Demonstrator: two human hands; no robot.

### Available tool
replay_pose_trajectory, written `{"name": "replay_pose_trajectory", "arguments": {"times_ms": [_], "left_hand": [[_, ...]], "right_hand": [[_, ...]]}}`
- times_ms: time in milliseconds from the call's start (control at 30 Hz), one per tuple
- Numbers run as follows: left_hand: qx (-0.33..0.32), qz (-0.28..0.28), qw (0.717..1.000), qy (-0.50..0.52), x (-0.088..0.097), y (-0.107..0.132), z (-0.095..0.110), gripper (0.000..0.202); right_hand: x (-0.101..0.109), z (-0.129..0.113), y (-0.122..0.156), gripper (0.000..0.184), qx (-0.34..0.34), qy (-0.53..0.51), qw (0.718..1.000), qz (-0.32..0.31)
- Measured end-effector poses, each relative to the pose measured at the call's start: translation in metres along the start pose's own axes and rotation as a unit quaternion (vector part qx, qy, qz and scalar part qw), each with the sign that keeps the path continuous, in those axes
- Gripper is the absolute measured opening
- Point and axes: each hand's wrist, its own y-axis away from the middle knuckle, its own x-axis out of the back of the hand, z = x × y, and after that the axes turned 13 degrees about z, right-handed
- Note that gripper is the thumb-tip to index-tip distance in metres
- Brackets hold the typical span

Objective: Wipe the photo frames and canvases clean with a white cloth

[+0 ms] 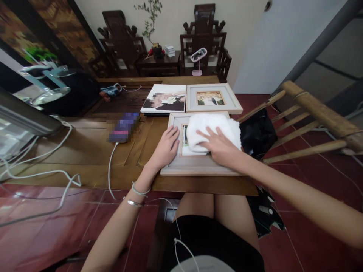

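From far away, I am looking down at my two hands and a picture frame (193, 163). The frame lies flat on the brown wood tabletop (153, 130), close to the edge by my lap. My left hand (168, 147) rests on the left side of the frame with its fingers out, and it is not squeezing anything. My right hand (219, 145) is spread out on a fluffy white cloth (204, 121). The cloth sits on top of the frame and hides most of the picture inside. I can't tell how hard that hand is pushing.

Just behind are another frame (235, 105) and, beside it on the left, a big photo (164, 100). A blurred-out phone (124, 127) with a white cord (110, 170) lies farther left.
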Motion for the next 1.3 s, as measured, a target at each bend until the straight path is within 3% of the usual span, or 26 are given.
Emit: {"name": "replay_pose_trajectory", "arguments": {"times_ms": [133, 267, 367, 533, 667, 767, 933, 1133, 1233, 1300], "left_hand": [[0.003, 0.0, 1.0, 0.006, 0.001, 0.0, -0.001, 0.044], [0.005, 0.003, 1.0, 0.011, 0.001, 0.0, -0.002, 0.044], [0.005, 0.007, 1.0, 0.011, 0.0, 0.001, -0.002, 0.043], [0.007, 0.018, 1.0, 0.01, -0.001, 0.001, 0.001, 0.042], [0.013, 0.022, 1.0, 0.013, -0.001, 0.0, 0.003, 0.043], [0.025, 0.024, 0.999, 0.026, 0.0, -0.001, 0.004, 0.042], [0.068, 0.065, 0.992, 0.09, 0.003, 0.001, 0.007, 0.044], [0.056, 0.097, 0.987, 0.117, 0.008, 0.002, 0.009, 0.053], [0.055, 0.102, 0.985, 0.13, 0.009, 0.002, 0.009, 0.055], [0.06, 0.104, 0.982, 0.146, 0.009, 0.002, 0.008, 0.057]], "right_hand": [[-0.013, 0.044, -0.032, 0.073, -0.042, 0.057, 0.996, 0.059], [-0.012, 0.057, -0.048, 0.074, -0.03, 0.083, 0.996, 0.034], [-0.003, 0.037, -0.039, 0.073, -0.019, 0.056, 0.998, -0.014], [0.027, -0.018, 0.002, 0.068, -0.037, -0.044, 0.993, -0.099], [0.05, -0.045, 0.024, 0.064, 0.033, -0.127, 0.983, -0.13], [0.052, -0.056, 0.023, 0.06, 0.061, -0.118, 0.981, -0.139], [0.028, -0.059, -0.006, 0.054, 0.046, -0.068, 0.992, -0.093], [-0.003, -0.027, -0.068, 0.054, -0.009, 0.005, 0.999, -0.05], [-0.008, -0.019, -0.088, 0.048, -0.021, 0.035, 0.999, 0.001], [-0.006, -0.023, -0.091, 0.044, -0.025, 0.038, 0.999, 0.001]]}}
